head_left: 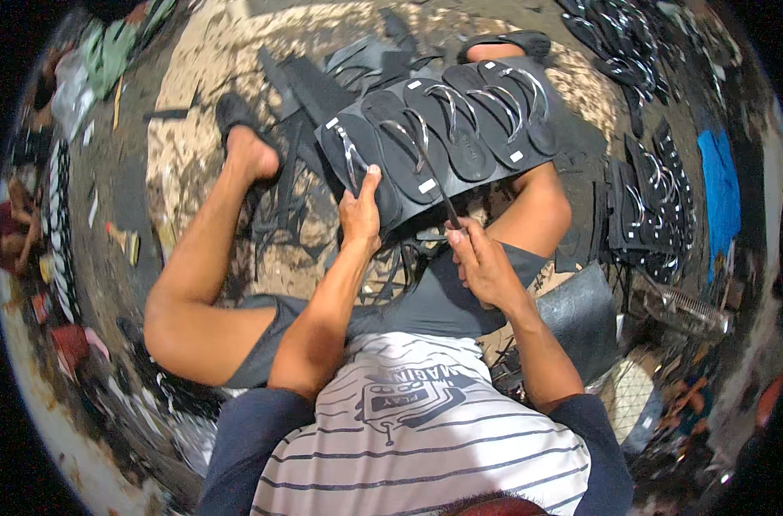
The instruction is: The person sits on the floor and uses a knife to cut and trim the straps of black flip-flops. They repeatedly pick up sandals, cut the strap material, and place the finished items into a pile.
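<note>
Gritty sandy floor (pixel 202 112) lies beneath a black rubber sandal stack (pixel 443 133). Left hand (pixel 359 215) clamps the stack's near edge. Right hand (pixel 482 262), just below it, pinches a thin metal rod (pixel 434 176).

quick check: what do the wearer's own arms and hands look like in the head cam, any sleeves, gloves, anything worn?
Both arms enter from the lower edge. Short dark navy sleeves cover only the upper arms; the forearms are bare. The left hand and right hand are bare too: no gloves, and no watch, ring or band visible. The sleeves belong to a white shirt with thin dark stripes and a dark chest print.
</note>
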Motion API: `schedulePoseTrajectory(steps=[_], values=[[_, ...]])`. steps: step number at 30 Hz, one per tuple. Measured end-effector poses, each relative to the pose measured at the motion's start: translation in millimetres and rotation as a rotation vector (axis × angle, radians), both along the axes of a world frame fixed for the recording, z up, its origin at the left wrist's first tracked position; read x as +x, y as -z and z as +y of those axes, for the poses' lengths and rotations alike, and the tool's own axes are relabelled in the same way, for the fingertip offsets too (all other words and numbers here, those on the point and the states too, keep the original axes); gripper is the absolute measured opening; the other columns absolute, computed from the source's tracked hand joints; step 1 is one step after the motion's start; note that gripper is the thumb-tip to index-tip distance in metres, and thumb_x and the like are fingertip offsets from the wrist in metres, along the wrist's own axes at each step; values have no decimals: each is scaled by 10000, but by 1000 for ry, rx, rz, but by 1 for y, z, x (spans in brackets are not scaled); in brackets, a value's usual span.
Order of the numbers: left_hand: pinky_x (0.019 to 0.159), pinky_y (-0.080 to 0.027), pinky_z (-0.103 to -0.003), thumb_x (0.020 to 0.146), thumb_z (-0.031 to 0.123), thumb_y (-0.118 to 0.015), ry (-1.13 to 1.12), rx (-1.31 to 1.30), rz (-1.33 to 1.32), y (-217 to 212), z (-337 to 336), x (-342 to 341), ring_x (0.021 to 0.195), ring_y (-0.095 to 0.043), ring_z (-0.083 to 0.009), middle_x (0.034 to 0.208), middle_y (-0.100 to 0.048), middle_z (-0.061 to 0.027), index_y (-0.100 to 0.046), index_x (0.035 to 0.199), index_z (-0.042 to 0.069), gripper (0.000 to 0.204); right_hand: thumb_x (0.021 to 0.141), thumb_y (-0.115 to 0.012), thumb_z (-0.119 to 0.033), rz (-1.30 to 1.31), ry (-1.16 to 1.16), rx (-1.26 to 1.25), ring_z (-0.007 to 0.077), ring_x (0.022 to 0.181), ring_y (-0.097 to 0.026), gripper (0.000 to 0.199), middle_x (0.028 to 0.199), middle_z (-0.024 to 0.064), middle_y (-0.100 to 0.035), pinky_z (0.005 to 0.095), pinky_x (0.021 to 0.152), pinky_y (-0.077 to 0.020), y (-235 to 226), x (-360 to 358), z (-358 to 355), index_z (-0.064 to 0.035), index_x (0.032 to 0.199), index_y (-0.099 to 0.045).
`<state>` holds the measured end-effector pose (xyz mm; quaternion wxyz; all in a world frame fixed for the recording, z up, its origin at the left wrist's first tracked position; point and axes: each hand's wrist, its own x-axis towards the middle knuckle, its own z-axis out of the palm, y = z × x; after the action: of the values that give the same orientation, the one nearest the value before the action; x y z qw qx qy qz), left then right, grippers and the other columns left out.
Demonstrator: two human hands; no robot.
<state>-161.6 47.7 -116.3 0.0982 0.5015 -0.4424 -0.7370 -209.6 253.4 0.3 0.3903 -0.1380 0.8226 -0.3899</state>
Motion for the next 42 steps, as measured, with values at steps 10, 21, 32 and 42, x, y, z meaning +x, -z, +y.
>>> schedulePoseTrajectory(steps=[10,21,32,42], values=[[1004,-485,-476,857,525,-702,-108,476,190,25,-15,-2,1234,-554,-338,1422,-468,-262,-330,1435,-124,946,1033,-498,-335,269,-327,210,519,868,-635,371,903,330,-655,552,727,-494,5,5,-24,29,1106,-485],[585,-478,-331,961,484,-609,-199,498,80,13,-27,-7,741,-662,-172,908,-716,-28,-678,1027,105,391,922,-607,-246,939,-320,-236,485,969,-651,327,1087,259,-687,529,847,-521,156,-42,-115,-36,1172,-635],[353,-350,-257,934,536,-624,-148,477,137,-14,-59,1,457,-520,-125,667,-590,12,-620,868,164,377,964,-591,-298,1083,-194,-362,355,865,-659,323,963,168,-678,458,794,-528,205,-80,-207,-13,1114,-617],[372,-331,-267,893,550,-669,-182,365,102,-34,-80,19,489,-484,-141,702,-532,7,-576,893,145,416,985,-581,-337,934,-130,-382,279,793,-649,342,877,125,-654,432,738,-532,228,-90,-276,-3,1057,-599]])
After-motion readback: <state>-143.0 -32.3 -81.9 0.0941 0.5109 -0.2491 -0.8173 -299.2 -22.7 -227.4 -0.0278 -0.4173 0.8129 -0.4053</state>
